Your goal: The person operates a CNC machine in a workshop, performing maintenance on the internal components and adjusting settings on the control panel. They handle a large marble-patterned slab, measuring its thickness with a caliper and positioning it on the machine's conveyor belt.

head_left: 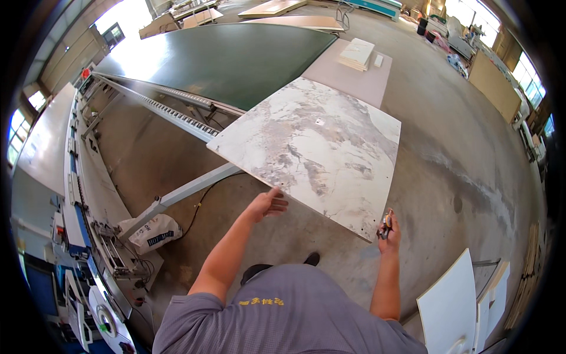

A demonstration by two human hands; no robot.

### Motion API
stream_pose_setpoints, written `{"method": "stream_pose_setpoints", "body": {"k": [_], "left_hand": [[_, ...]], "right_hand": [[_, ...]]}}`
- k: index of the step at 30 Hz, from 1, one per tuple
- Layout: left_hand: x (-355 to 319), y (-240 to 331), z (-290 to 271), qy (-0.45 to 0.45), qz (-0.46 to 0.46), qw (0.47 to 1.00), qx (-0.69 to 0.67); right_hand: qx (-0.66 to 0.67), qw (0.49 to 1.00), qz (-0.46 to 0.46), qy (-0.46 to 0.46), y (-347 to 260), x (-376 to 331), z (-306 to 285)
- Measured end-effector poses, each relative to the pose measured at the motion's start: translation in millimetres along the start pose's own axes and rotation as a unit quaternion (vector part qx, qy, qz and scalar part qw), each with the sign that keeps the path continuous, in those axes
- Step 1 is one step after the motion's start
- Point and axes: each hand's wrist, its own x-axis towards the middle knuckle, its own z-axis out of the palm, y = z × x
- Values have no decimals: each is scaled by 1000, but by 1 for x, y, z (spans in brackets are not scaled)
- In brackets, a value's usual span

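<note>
A large marble-patterned panel (318, 144) lies tilted across the end of a green conveyor table (230, 56), its near edge hanging over the floor. My left hand (268, 205) reaches out with fingers spread and touches the panel's near edge from below. Closed around a small dark tool (386, 225), my right hand (389, 231) is at the panel's near right corner.
A roller rail (177, 115) and a grey metal arm (188, 192) run beside the conveyor. A white sack (154, 231) lies on the concrete floor. White boards (454, 307) stand at the lower right. A machine (88, 236) lines the left. Stacked boards (356, 54) lie beyond the panel.
</note>
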Motion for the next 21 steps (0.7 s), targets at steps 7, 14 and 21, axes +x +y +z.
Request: {"method": "stream_pose_setpoints", "body": {"k": [7, 14, 21], "left_hand": [[-96, -78, -47, -78, 130, 979, 139], [-252, -134, -143, -86, 204, 975, 2], [-380, -229, -279, 140, 246, 950, -134]], "right_hand": [[-249, 947, -201, 23, 18, -68, 91], [-252, 882, 57, -395, 218, -236, 282], [-251, 791, 224, -511, 366, -382, 371]]}}
